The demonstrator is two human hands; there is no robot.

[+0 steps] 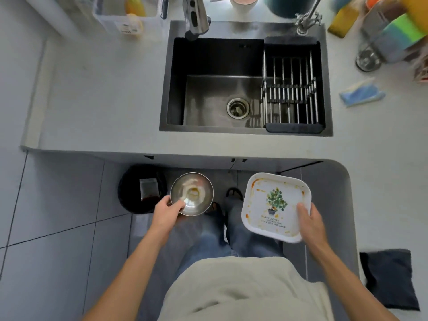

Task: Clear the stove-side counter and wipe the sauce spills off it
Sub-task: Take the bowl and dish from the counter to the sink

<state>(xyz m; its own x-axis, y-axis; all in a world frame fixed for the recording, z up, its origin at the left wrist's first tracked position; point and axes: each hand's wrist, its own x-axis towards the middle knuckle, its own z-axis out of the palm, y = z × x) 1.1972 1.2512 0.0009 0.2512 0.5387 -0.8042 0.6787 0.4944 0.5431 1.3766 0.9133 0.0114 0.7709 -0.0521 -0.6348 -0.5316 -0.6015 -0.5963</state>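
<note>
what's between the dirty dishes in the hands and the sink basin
Nothing visible. The steel bowl and square plate are held over the floor before the counter edge; the sink basin is bare, the drain rack filling its right part.

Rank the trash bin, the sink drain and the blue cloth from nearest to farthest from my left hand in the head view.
From the left hand:
1. Trash bin, right beside it on the floor.
2. Sink drain, up in the basin.
3. Blue cloth, far right on the counter.
</note>
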